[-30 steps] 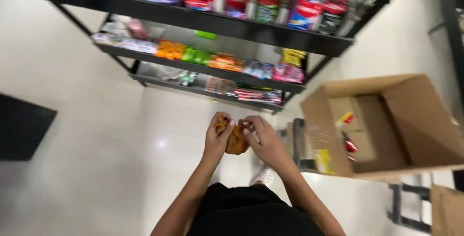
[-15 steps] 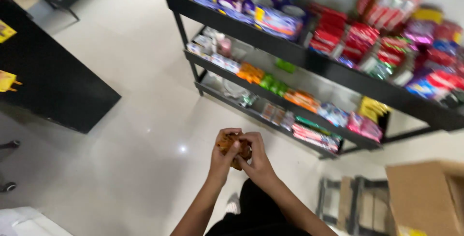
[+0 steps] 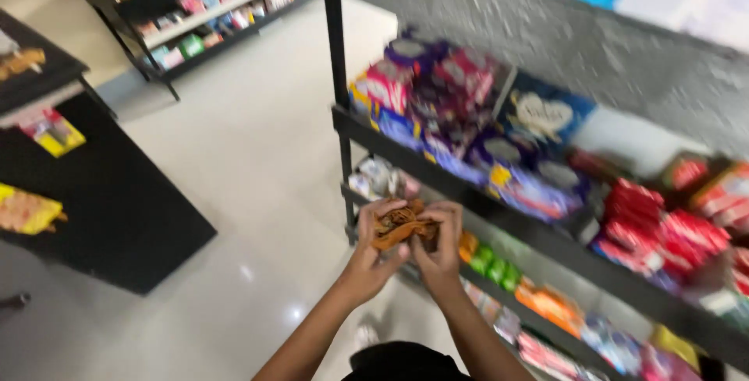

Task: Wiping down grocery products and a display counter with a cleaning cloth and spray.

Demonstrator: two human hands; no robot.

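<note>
A crumpled orange-brown packet (image 3: 399, 225) sits pinched between both hands in front of the person's body, at about the height of the dark shelf rack's lower tiers. Its long axis runs roughly side to side, from one hand across to the other, tilted slightly so the end in the left hand sits lower. The material looks like thin, shiny foil or plastic film, wrinkled and folded on itself; the blur hides any finer detail.

The left hand (image 3: 373, 258) is closed on the packet's near end, thumb over the top and fingers curled beneath. The right hand (image 3: 441, 247) is clamped on the other end, fingers wrapped over the upper edge. The two hands are nearly touching, with only the packet between them.

Just beyond the grip stands a black metal shelf rack (image 3: 406, 145), its tiers packed with glossy purple, blue and pink bags (image 3: 452, 100) above and red packs (image 3: 663, 233) further right. Below the hands lies a pale, glossy tiled floor (image 3: 234, 194). Well to the left of the grip is a black counter (image 3: 94, 209) carrying yellow packets (image 3: 27, 211).
</note>
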